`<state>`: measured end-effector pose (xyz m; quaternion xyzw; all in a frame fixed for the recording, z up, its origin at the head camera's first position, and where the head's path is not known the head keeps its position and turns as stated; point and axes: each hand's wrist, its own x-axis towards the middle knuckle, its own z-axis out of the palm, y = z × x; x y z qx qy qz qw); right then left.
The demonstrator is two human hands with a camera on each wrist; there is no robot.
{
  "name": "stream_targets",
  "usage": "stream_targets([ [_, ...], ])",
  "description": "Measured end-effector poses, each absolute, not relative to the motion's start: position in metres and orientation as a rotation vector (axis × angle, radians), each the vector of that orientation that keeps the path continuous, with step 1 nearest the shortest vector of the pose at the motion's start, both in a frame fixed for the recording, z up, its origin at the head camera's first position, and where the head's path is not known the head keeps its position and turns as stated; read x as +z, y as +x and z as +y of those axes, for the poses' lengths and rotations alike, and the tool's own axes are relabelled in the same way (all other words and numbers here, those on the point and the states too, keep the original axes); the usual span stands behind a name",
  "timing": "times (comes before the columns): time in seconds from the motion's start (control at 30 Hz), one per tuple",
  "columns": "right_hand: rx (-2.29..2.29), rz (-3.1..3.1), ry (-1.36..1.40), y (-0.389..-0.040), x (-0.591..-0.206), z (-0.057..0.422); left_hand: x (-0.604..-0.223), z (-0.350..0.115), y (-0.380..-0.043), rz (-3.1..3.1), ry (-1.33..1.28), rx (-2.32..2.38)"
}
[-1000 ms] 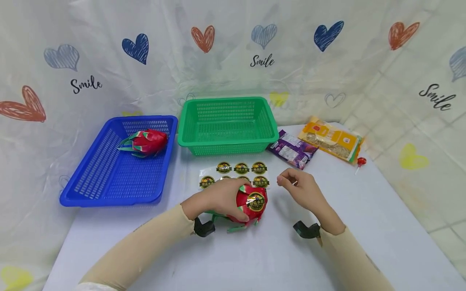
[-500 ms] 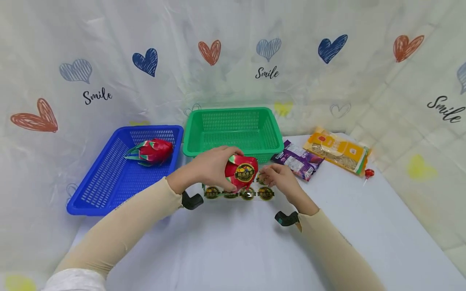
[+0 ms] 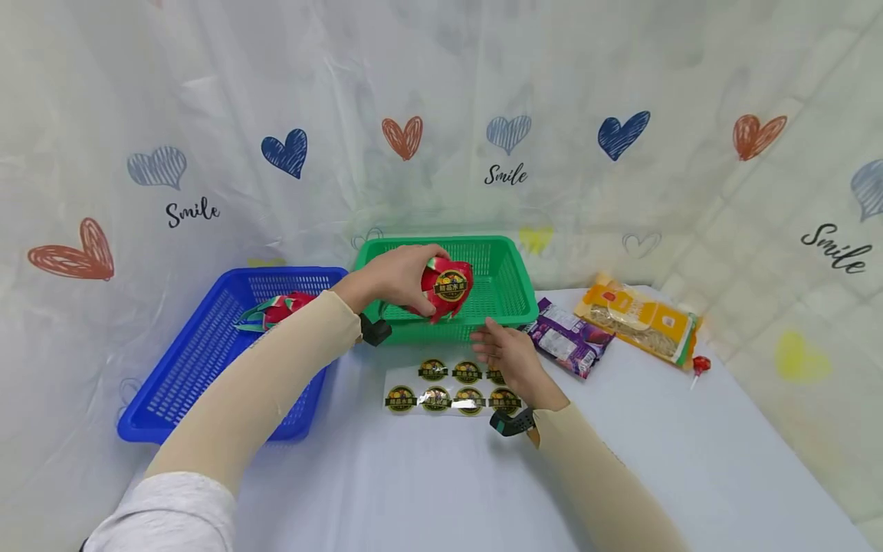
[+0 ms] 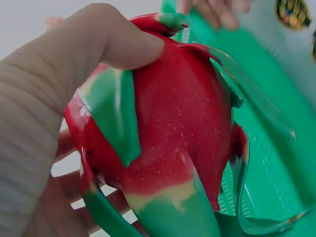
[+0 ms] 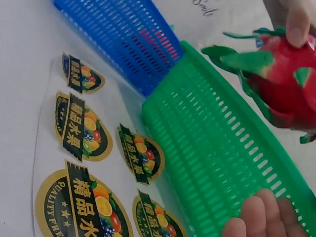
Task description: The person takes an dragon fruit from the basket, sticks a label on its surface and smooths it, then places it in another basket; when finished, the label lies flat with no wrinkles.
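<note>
My left hand grips a red dragon fruit with green-tipped scales. A round black and gold sticker is on the end of the fruit facing me. Held up, the fruit overlaps the green basket in the head view. Close up in the left wrist view, the thumb presses on the red skin and the fingers wrap behind it. My right hand holds nothing, its fingers extended near the front wall of that basket. Below it lies a sheet of round stickers, partly covered by this hand.
A blue basket at the left contains another dragon fruit, partly behind my left forearm. Right of the green basket lie a purple packet, a yellow bag and a red lollipop. A patterned curtain hangs behind.
My left hand has lifted the dragon fruit off the table and carried it forward over the green basket. The right hand has moved left and forward, its fingers straightening. The head view has tilted up.
</note>
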<state>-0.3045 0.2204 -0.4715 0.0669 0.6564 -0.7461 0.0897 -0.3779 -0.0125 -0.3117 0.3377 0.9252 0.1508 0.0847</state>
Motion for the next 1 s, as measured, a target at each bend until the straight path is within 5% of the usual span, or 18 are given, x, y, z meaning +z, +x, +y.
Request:
stream_targets([
  [0.5,-2.473,1.792,0.279,-0.306,-0.475,0.216,-0.333,0.033,-0.465,2.666,0.783,0.337],
  [1.0,-2.474,1.794,0.256,-0.306,-0.473,0.215,-0.381,0.042,-0.493,2.6,0.692,0.324],
])
